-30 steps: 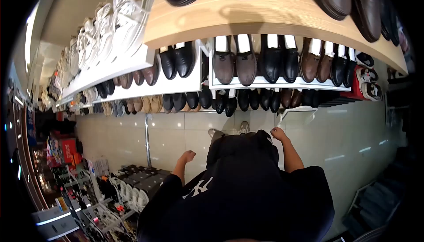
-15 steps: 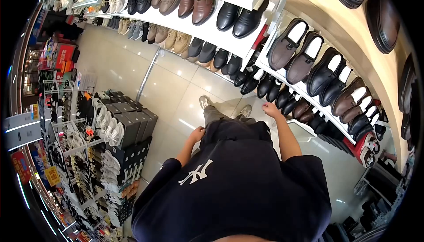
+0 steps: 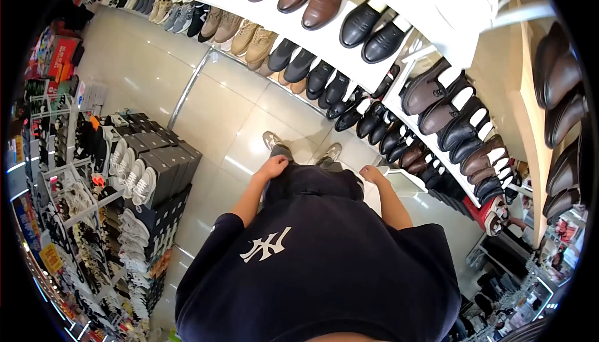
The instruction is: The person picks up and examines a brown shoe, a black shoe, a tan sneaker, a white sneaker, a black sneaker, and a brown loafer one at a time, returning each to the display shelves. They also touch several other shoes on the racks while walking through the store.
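Note:
My left hand (image 3: 273, 166) hangs beside my waist at the edge of the dark shirt (image 3: 324, 248), its fingers curled in; whether anything is inside cannot be made out. On the other side of my body, my right hand (image 3: 372, 174) is also loosely closed, near the low white ledge (image 3: 409, 178) by the shoe shelves. Neither hand touches a shoe. Below, my two light shoes (image 3: 272, 140) stand on the tiled floor (image 3: 240, 127).
White shelves (image 3: 274, 11) with rows of brown, tan and black shoes run across the top and down the right. A stack of grey shoe boxes (image 3: 165, 167) with white sneakers stands at left beside a rack (image 3: 81, 217). A metal floor strip (image 3: 189, 89) crosses the tiles.
My left hand has come up and forward beside my waist, while my right hand has drawn back closer to my body. The shelves and boxes have shifted in view as I moved.

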Available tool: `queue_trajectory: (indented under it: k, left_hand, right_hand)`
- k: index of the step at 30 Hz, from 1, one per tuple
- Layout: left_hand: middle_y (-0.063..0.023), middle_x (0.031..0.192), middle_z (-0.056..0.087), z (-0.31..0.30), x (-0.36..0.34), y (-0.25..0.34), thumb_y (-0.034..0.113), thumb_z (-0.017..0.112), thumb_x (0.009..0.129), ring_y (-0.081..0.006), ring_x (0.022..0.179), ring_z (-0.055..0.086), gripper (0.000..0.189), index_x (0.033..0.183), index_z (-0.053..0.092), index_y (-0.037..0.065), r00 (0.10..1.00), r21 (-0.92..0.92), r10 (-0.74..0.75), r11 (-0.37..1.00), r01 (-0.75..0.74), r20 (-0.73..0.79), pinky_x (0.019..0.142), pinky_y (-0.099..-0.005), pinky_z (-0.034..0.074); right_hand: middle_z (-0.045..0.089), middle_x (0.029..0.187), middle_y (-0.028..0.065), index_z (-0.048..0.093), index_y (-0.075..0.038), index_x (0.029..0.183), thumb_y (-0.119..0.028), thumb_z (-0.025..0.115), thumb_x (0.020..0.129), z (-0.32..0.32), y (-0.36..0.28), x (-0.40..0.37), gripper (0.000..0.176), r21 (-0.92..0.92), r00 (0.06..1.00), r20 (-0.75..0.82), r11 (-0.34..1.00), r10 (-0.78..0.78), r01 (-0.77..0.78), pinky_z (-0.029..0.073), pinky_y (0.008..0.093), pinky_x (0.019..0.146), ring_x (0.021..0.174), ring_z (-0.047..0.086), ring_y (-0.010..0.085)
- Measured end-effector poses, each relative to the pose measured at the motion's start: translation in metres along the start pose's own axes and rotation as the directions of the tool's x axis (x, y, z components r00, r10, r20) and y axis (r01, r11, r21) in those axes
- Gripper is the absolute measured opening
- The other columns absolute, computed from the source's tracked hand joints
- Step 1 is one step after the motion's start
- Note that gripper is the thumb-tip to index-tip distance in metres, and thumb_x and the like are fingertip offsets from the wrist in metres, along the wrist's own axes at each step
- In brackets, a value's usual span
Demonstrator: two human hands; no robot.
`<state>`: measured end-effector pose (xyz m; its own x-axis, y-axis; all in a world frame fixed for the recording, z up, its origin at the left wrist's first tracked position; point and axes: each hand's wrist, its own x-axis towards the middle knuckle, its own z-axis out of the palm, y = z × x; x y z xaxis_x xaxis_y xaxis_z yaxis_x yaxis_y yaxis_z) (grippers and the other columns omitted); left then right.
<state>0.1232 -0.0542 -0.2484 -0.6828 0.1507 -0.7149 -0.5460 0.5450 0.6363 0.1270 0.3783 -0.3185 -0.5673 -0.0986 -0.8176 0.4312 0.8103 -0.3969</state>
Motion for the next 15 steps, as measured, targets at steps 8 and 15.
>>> queue_trajectory:
  k: [8, 15]
  left_hand:
    - [-0.0193, 0.1, 0.064, -0.087, 0.003, -0.131, 0.033, 0.052, 0.082, -0.0318, 0.097, 0.06, 0.038, 0.103, 0.063, 0.003, 0.975, -0.141, -0.147, 0.982, 0.124, -0.167, 0.085, -0.0367, 0.046]
    - [-0.019, 0.096, 0.065, -0.14, -0.032, -0.26, 0.032, 0.05, 0.082, -0.0317, 0.093, 0.061, 0.037, 0.1, 0.063, 0.002, 0.902, -0.216, -0.31, 0.943, 0.252, -0.301, 0.082, -0.0376, 0.047]
  right_hand:
    - [0.061, 0.08, 0.0087, 0.06, 0.001, 0.096, -0.027, 0.055, 0.081, 0.001, -0.147, 0.038, 0.032, 0.061, 0.993, 0.006, 0.991, -0.12, 0.12, 0.05, 0.0307, 0.066, 0.07, 0.06, 0.0184]
    - [0.065, 0.09, 0.014, 0.06, -0.002, 0.104, -0.031, 0.053, 0.086, 0.042, -0.293, 0.05, 0.035, -0.03, 0.941, 0.114, 0.945, -0.32, 0.325, 0.049, 0.0331, 0.074, 0.083, 0.063, 0.0209]
